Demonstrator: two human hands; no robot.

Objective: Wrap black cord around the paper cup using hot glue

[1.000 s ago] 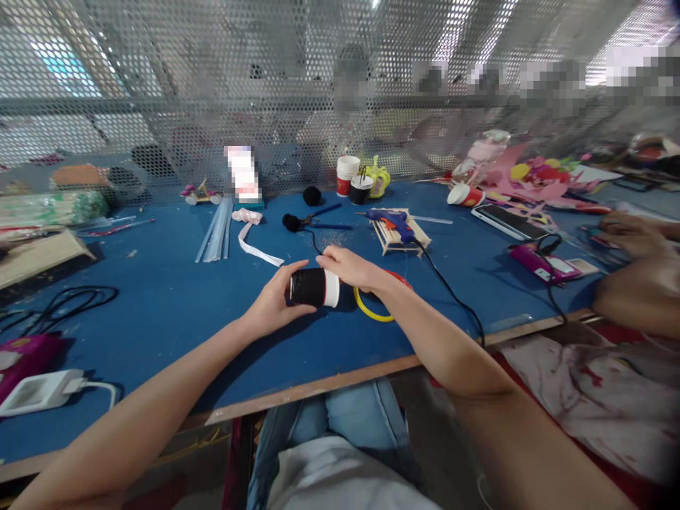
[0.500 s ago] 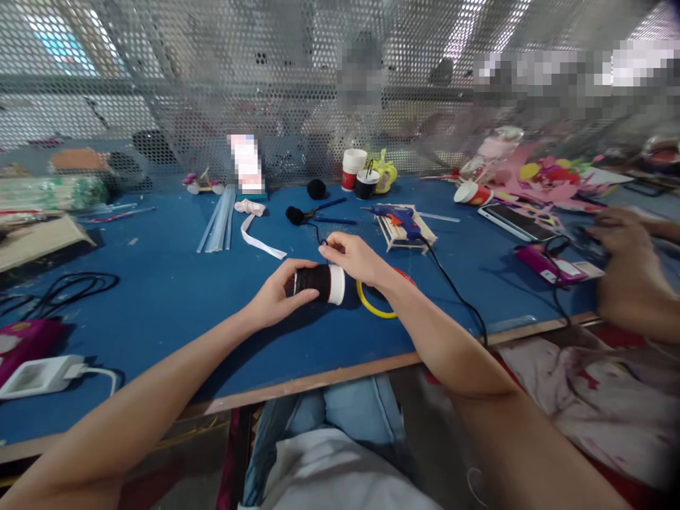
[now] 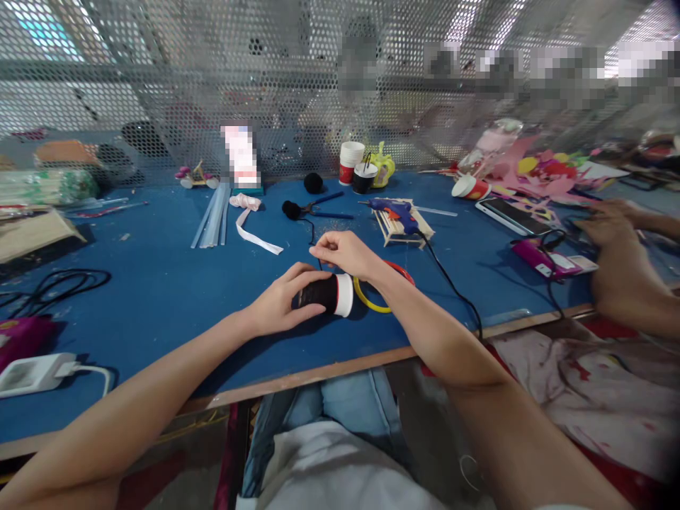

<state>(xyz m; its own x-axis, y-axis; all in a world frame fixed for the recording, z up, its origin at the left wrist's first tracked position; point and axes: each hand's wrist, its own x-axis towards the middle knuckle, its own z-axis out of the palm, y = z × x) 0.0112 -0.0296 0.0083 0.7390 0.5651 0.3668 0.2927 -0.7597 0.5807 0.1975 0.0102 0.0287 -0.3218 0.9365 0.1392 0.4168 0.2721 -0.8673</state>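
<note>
My left hand is wrapped around a paper cup lying on its side, its body covered in black yarn and its white rim facing right. Just above the cup, my right hand pinches a strand of black yarn between thumb and fingers. That strand runs back toward a small black yarn ball beside blue-handled pliers. Behind my right wrist lie a yellow ring and a red ring, partly hidden by the forearm.
A blue glue gun rests on a small wooden rack, its cord trailing to the table edge. White ribbon, glue sticks, a second black ball and stacked cups stand behind. At right, another person's hand rests near a phone.
My left hand and the cup have shifted slightly right and down, with the fingers further over the cup. My right hand has moved a little left, still pinching the yarn.
</note>
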